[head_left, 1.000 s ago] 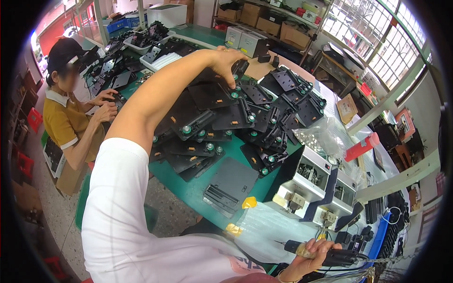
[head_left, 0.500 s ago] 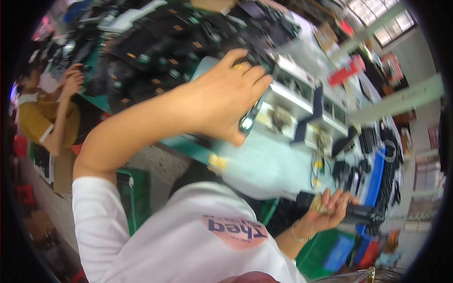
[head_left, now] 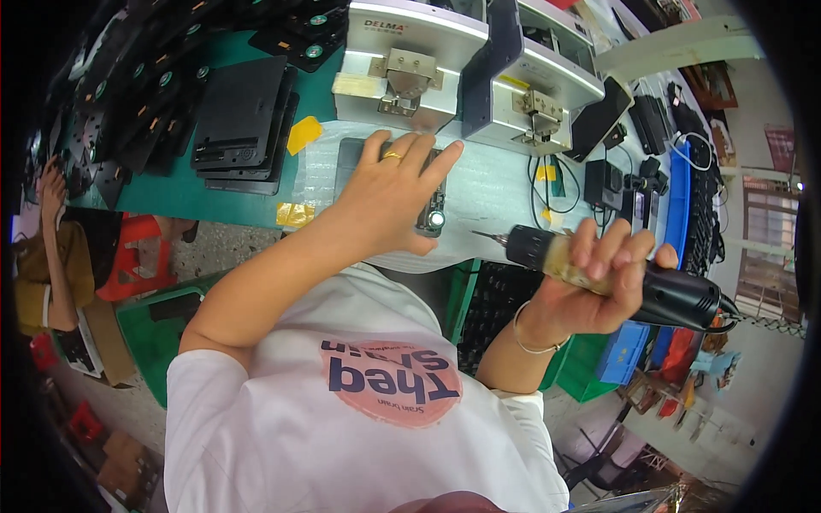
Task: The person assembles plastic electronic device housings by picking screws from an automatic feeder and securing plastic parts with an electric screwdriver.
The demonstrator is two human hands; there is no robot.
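My left hand [head_left: 389, 201], wearing a yellow ring, lies across a dark flat device panel [head_left: 433, 207] on the pale mat. Its fingers are spread over the panel's far side and the thumb is at the near side, gripping it. A round shiny part shows at the panel's right end; the palm hides most of the rest. In my right hand [head_left: 599, 282] is a black electric screwdriver [head_left: 680, 296], fingers wrapped round its tape-covered front. It is held almost level, the thin bit pointing left toward the panel without touching it.
Two white screw feeders [head_left: 410, 56] [head_left: 539, 98] stand beyond the mat [head_left: 487, 201]. Stacked black panels [head_left: 239, 120] lie at left, near yellow tape pieces [head_left: 304, 134]. Black adapters [head_left: 604, 182] and cables sit at right, by a blue tray [head_left: 678, 192]. Another person's arm [head_left: 56, 256] is far left.
My left hand has come down onto the mat with the panel, which was raised before. My right hand has lifted the screwdriver and turned its bit toward the panel. The view has shifted.
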